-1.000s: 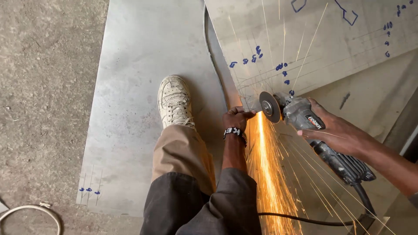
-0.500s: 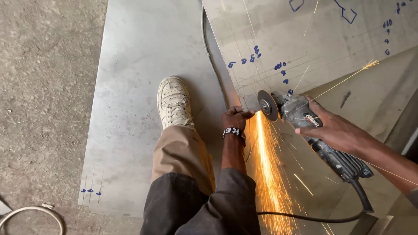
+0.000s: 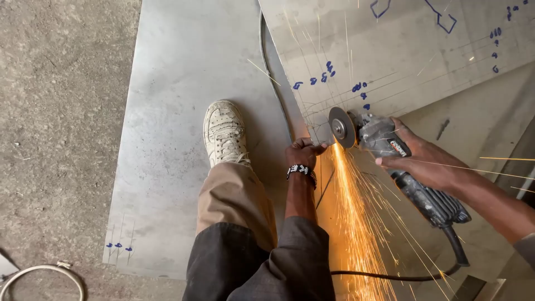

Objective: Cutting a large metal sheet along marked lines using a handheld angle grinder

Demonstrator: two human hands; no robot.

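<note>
Concrete floor (image 3: pixel 56 111) fills the left side, biggest thing in view. Two metal sheets: one large plain sheet (image 3: pixel 184 83) lying flat on the floor under my foot, with a small cluster of blue marks near its lower left corner, and one upper sheet (image 3: pixel 401 50) with blue marker scribbles and scribed lines, its corner coming down toward my hands. One leg of mine in view, tan trouser (image 3: pixel 231 200) below a dark garment, one dirty white sneaker (image 3: pixel 224 132) planted on the plain sheet. One angle grinder (image 3: pixel 401 167), grey body, black rear handle, one cutting disc (image 3: pixel 341 127) set against the corner edge of the marked sheet. One thick stream of orange sparks (image 3: pixel 351 223) pouring down from the disc toward me, a few stray streaks flying up and right. My right hand (image 3: pixel 429 161) is wrapped tight round the grinder body, fingers fully closed on it. My left hand (image 3: pixel 304 151) is clamped on the marked sheet's corner just beside the disc, thumb on top, fingers curled under the edge; one black and white beaded wristband (image 3: pixel 302 170) on that wrist. One black power cord (image 3: pixel 412 273) runs from the grinder's tail and loops back left across the floor. One dark cable (image 3: pixel 273 83) lies along the gap between the two sheets. One pale hose loop (image 3: pixel 39 278) at bottom left corner, well apart from everything.
</note>
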